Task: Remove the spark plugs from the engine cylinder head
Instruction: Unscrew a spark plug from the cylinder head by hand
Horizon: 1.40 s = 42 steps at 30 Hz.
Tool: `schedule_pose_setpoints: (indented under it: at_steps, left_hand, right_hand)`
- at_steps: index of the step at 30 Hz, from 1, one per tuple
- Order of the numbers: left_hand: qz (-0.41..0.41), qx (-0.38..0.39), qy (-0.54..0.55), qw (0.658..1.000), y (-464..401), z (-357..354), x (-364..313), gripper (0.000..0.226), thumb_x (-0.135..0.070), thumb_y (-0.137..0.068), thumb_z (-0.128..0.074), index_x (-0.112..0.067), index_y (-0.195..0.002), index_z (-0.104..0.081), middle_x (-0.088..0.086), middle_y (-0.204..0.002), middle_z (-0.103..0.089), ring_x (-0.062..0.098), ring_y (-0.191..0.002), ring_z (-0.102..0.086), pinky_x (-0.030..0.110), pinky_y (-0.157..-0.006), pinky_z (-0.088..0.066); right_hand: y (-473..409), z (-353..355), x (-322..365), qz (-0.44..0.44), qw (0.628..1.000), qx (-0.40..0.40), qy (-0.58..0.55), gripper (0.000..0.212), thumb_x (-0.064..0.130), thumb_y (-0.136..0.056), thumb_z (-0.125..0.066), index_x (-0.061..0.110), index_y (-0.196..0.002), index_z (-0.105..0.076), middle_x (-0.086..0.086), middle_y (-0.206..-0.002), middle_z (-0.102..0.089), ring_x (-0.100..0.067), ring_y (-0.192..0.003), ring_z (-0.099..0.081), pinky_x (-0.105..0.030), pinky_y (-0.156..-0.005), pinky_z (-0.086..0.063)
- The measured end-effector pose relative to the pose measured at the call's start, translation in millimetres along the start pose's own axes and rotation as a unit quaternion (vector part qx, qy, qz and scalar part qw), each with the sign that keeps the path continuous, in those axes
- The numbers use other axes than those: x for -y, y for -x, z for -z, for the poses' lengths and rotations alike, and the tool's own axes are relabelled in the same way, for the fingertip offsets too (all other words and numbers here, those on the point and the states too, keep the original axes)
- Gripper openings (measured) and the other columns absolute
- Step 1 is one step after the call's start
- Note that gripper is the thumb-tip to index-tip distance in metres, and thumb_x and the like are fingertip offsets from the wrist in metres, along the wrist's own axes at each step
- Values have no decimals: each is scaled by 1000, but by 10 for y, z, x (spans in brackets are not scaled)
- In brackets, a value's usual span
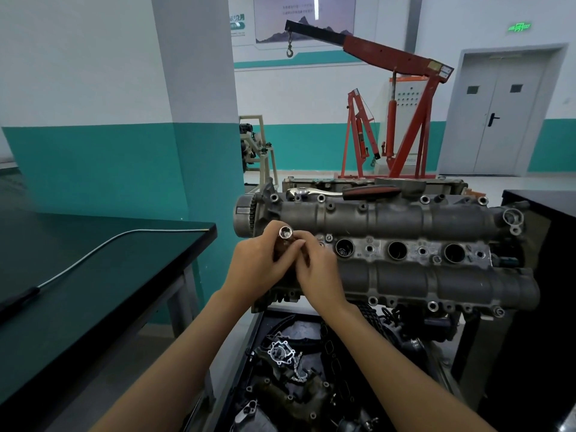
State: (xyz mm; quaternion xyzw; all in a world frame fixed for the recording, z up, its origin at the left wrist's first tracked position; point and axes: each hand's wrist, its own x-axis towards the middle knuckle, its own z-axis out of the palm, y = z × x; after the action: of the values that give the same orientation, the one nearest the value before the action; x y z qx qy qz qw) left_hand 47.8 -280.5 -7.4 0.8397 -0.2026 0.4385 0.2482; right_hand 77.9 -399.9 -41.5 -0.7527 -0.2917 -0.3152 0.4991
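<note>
The grey cylinder head [402, 219] lies across a stand in front of me, with three open spark plug wells [398, 250] showing in a row. My left hand [258, 266] grips a long spark plug socket [285, 233] upright at the head's left end, its open drive end facing up. My right hand [318, 272] pinches the socket near its top from the right. The socket's lower part and whatever it sits in are hidden by my hands. A ratchet [343, 191] with a red and black handle lies on the far side of the head.
A black workbench [93, 260] stands at the left with a flexible pick-up tool [103, 247] on it. Below the head a tray [249, 344] holds loose engine parts and a chain. A dark cabinet [542, 207] is at the right. Red engine hoists [405, 120] stand behind.
</note>
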Motion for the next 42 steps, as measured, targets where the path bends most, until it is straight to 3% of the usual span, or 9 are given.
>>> schedule_pose_setpoints:
  at_steps: [8, 13, 16, 24, 29, 32, 37, 39, 42]
  left_hand:
    - [-16, -4, -17, 1000, 5, -16, 24, 20, -21, -88, -61, -1, -87, -60, 3, -53, -57, 20, -42, -53, 30, -41, -40]
    - [-25, -15, -30, 999, 11, -28, 14, 27, -28, -87, -56, -3, -87, -61, 2, -53, -58, 18, -41, -53, 32, -40, -44]
    - [-36, -21, -39, 998, 5, -33, 19, 24, -27, -87, -57, -3, -85, -62, 0, -50, -56, 15, -38, -52, 30, -37, -44]
    - [-49, -4, -7, 999, 12, 11, 4, 29, -33, -89, -48, -9, -92, -64, -17, -54, -39, 1, -43, -38, 18, -44, -32]
    - [-8, -20, -13, 1000, 5, -24, 14, 22, -21, -87, -65, -7, -76, -52, -12, -51, -41, 7, -40, -37, 20, -43, -28]
    - [5, -24, -8, 1000, -1, -40, 9, 31, -23, -85, -68, -15, -72, -41, -13, -49, -38, 8, -39, -35, 20, -42, -26]
    - [-10, -18, 29, 999, 13, 2, -13, 29, -36, -88, -52, -9, -91, -61, -19, -45, -32, -2, -38, -40, 6, -45, -23]
    - [-9, -24, 20, 999, 14, -16, 5, 33, -37, -89, -49, -7, -91, -63, -14, -46, -42, 4, -38, -45, 15, -43, -30]
    - [12, -46, 15, 999, 0, -77, 25, 35, -36, -89, -59, -3, -77, -56, 2, -48, -52, 17, -40, -47, 27, -41, -35]
  right_hand:
    - [-15, -10, 18, -47, 999, -1, 1, 20, 20, -91, -55, 18, -110, -52, 11, -57, -44, -1, -54, -46, -19, -52, -36]
    - [-30, -31, 36, -68, 997, -28, -7, 22, 19, -89, -59, 27, -77, -42, 10, -53, -40, -3, -49, -40, -21, -47, -34]
    - [-27, -41, 33, -71, 997, -35, -14, 22, 14, -90, -56, 21, -74, -43, 10, -52, -39, -3, -48, -40, -19, -46, -32]
    - [-6, -19, 0, -30, 999, -6, 15, 4, 12, -93, -51, 12, -96, -54, 6, -70, -59, -1, -60, -52, -18, -55, -39]
    - [-12, -24, 24, -34, 999, 0, 24, 13, 17, -93, -52, 15, -106, -53, 8, -67, -56, -4, -58, -50, -25, -54, -42]
    - [-25, -29, 30, -67, 998, -17, 6, 10, 19, -89, -58, 17, -93, -48, 10, -55, -44, -4, -49, -43, -24, -49, -36]
    - [-3, -6, 34, -31, 999, -18, 17, 12, 13, -92, -53, 15, -82, -47, 11, -57, -48, -4, -53, -47, -26, -52, -37]
    - [-6, 5, 35, -14, 999, -1, 32, 5, 12, -94, -50, 10, -94, -54, 2, -65, -58, -9, -58, -54, -36, -56, -44]
    - [-12, 0, 47, 11, 999, 5, 48, 19, 10, -94, -47, 10, -111, -57, -6, -75, -65, -22, -64, -59, -44, -59, -47]
